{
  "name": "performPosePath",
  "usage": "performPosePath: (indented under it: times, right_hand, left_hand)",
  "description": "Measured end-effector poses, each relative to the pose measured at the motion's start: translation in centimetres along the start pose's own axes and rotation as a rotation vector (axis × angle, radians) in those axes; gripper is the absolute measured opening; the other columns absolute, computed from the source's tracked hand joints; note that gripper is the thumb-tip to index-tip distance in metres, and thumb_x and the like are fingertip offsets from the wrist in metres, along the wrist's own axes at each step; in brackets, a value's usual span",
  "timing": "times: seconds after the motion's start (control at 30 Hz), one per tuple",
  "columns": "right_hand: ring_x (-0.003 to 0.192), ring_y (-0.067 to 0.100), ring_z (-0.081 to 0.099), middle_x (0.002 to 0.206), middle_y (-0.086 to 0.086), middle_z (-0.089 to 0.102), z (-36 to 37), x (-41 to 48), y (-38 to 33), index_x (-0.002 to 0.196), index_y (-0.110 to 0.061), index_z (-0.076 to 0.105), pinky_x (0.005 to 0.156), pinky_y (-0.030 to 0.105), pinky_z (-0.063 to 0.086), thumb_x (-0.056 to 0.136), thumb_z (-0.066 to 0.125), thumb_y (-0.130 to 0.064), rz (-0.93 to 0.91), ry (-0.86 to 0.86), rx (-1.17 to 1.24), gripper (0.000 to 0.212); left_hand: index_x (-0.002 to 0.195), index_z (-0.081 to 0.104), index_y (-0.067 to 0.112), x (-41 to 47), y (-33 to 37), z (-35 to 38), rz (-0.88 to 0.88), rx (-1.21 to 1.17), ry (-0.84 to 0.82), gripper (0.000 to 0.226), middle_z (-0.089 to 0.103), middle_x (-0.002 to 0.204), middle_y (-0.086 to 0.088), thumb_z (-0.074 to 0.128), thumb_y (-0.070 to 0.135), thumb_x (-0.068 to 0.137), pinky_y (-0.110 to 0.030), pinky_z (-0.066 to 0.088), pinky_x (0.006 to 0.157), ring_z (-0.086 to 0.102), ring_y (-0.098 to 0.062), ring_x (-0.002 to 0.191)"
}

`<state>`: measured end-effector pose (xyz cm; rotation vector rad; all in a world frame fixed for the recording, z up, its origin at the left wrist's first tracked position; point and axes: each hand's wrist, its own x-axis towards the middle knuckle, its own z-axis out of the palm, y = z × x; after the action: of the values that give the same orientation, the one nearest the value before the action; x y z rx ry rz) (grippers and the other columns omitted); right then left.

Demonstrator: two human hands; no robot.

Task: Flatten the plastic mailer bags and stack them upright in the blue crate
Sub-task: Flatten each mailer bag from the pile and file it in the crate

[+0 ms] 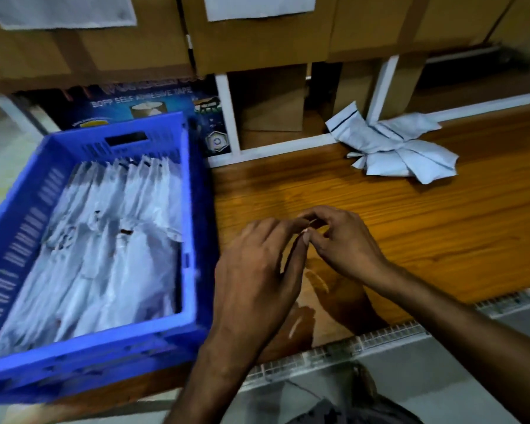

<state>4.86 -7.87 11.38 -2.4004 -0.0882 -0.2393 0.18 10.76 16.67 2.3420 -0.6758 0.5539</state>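
Blurred white plastic mailer bags (104, 240) stand in rows inside the blue slatted plastic crate (19, 240) at the left of the brown wooden bench (410, 224). A crumpled heap of white mailer bags (401, 148) lies at its back. The left hand (257, 264) and right hand (346, 243) meet fingertip to fingertip with curled fingers; whether they pinch anything cannot be told

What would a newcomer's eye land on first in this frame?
The blue crate at the left, packed with rows of white mailer bags standing on edge. Next the left hand and right hand, fingertips meeting over the wooden table in the centre foreground, no bag in them. Behind them, at the right rear, lies a crumpled pile of mailers.
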Motion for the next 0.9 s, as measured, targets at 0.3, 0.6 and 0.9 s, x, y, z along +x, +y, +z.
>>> performPosePath:
  times: [0.3, 0.6, 0.9]
  right_hand:
    - [0.103, 0.015, 0.066, 0.113, -0.003, 0.071, -9.5, 8.0, 16.1, 0.119, -0.025, 0.068, 0.085, 0.034, 0.055, 0.094, 0.066, -0.026, 0.116, -0.015, -0.133, 0.026]
    - [0.129, 0.036, 0.047, 0.137, 0.016, 0.056, -11.0, 21.5, 22.5, 0.135, -0.01, 0.056, 0.102, 0.047, 0.041, 0.096, 0.058, -0.045, 0.029, 0.092, -0.453, 0.052]
    - [0.149, 0.04, 0.021, 0.164, 0.019, 0.018, -6.4, 28.4, 25.5, 0.161, -0.018, 0.011, 0.119, 0.054, 0.019, 0.099, 0.046, -0.059, 0.171, -0.208, -0.584, 0.082]
  left_hand:
    - [0.123, 0.066, 0.03, 6.5, 1.8, 20.1, -0.263, -0.054, -0.196, 0.025, 0.068, 0.124, 0.01, 0.057, 0.041, 0.102, -0.033, 0.05, 0.086, 0.06, -0.014, 0.113]
    - [0.165, 0.009, 0.033, 7.7, -1.9, 29.5, -0.415, 0.271, -0.43, 0.078, -0.002, 0.172, 0.008, 0.017, 0.077, 0.1, -0.038, -0.005, 0.126, -0.01, -0.011, 0.158]
    - [0.163, 0.017, 0.038, 8.0, -2.2, 29.8, -0.445, 0.31, -0.388, 0.077, 0.006, 0.172, 0.014, 0.021, 0.08, 0.098, -0.039, 0.001, 0.126, -0.006, -0.008, 0.157]
